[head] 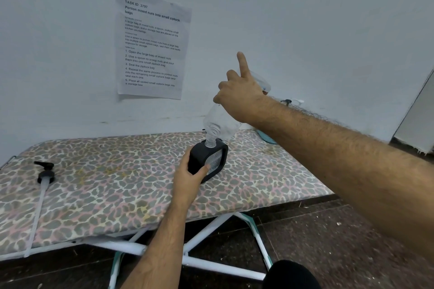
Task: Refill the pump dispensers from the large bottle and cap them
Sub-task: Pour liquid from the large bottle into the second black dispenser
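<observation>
Fingers of the right hand [239, 91] curl around the body of the large clear bottle [220, 122], except the index finger, which sticks straight up and off the plastic. Bottle is tipped steeply, base high by the wrist, neck pointing down. Its mouth sits at or inside the open neck of the black dispenser [209, 159]; whether liquid is running cannot be told through the blur of the clear plastic.

Left hand [191, 177] grips the dispenser from its near side: thumb on the near black edge, fingertips wrapped onto the clear front panel. Dispenser stands upright, slightly turned, on the leopard-print board [105, 185], roughly mid-board toward the far edge.

Black pump head [45, 172] lies on its side at the board's left end, well apart from the dispenser, its long pale tube trailing toward the near edge.

Behind the right forearm, near the wall, a second black pump top [286, 101] and a white one [298, 101] just show; what they are attached to is hidden. A teal item [265, 137] lies on the board under the arm, too covered to name.

Printed sheet [151, 44] is taped to the white wall. White and teal frame legs [204, 230] stand on dark tiled floor [328, 241].
</observation>
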`<act>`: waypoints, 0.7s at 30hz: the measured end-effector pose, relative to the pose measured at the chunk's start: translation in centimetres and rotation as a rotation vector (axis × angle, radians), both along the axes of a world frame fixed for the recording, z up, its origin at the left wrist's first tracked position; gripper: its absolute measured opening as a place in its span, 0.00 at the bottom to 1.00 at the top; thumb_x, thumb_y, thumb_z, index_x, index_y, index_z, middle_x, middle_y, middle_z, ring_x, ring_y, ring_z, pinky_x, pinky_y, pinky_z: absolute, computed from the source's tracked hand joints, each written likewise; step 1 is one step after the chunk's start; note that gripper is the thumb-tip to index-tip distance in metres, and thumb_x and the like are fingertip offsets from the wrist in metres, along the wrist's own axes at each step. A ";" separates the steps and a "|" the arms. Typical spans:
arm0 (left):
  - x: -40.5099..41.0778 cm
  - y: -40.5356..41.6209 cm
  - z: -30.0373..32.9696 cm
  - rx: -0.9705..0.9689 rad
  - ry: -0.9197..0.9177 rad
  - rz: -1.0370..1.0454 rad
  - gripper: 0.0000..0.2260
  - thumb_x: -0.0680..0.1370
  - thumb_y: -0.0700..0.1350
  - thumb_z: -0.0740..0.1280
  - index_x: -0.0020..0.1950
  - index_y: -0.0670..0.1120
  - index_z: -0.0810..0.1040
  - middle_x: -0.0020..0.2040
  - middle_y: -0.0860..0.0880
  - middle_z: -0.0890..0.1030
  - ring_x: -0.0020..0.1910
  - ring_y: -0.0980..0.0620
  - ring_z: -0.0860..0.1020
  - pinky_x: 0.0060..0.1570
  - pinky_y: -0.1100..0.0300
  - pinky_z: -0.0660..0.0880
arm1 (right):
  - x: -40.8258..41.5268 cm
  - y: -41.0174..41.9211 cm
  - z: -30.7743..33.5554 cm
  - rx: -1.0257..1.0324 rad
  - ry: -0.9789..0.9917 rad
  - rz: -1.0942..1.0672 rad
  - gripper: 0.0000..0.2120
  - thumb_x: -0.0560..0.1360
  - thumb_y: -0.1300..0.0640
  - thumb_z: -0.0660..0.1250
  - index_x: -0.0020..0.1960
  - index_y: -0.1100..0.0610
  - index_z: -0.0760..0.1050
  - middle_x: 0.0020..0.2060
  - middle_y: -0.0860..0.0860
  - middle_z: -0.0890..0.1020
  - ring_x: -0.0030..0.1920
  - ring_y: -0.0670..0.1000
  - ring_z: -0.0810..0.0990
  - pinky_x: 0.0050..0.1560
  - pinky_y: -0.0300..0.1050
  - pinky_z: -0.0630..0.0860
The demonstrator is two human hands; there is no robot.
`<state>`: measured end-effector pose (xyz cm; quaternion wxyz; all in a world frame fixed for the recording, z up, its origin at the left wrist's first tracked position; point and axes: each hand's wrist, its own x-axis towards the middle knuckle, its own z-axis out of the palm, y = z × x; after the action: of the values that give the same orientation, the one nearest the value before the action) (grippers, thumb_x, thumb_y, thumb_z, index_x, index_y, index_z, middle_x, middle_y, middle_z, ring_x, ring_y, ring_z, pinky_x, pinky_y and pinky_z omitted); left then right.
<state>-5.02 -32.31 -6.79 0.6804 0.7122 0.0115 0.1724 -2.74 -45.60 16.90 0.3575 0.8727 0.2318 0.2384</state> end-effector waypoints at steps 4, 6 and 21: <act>0.0 0.0 0.0 -0.003 -0.007 0.002 0.26 0.76 0.42 0.74 0.71 0.59 0.71 0.61 0.60 0.80 0.60 0.61 0.79 0.63 0.53 0.77 | 0.1 0.1 0.2 -0.014 -0.007 0.025 0.14 0.79 0.60 0.62 0.60 0.46 0.78 0.47 0.47 0.78 0.62 0.58 0.71 0.69 0.74 0.34; 0.0 0.0 0.1 -0.002 -0.005 0.000 0.27 0.76 0.42 0.73 0.71 0.59 0.71 0.61 0.60 0.79 0.60 0.61 0.79 0.63 0.53 0.77 | 0.2 0.1 0.2 -0.027 -0.012 0.033 0.15 0.79 0.60 0.61 0.60 0.46 0.78 0.48 0.47 0.78 0.62 0.57 0.71 0.69 0.74 0.34; -0.1 0.2 0.0 0.005 -0.011 -0.012 0.27 0.76 0.43 0.73 0.72 0.58 0.70 0.62 0.59 0.79 0.60 0.60 0.79 0.62 0.52 0.78 | 0.3 0.8 0.8 -0.107 -0.005 0.061 0.15 0.80 0.61 0.61 0.61 0.46 0.78 0.51 0.49 0.78 0.63 0.58 0.71 0.70 0.73 0.36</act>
<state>-5.09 -32.15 -6.74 0.6796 0.7131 0.0030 0.1722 -2.43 -44.76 17.70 0.3969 0.8443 0.2697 0.2386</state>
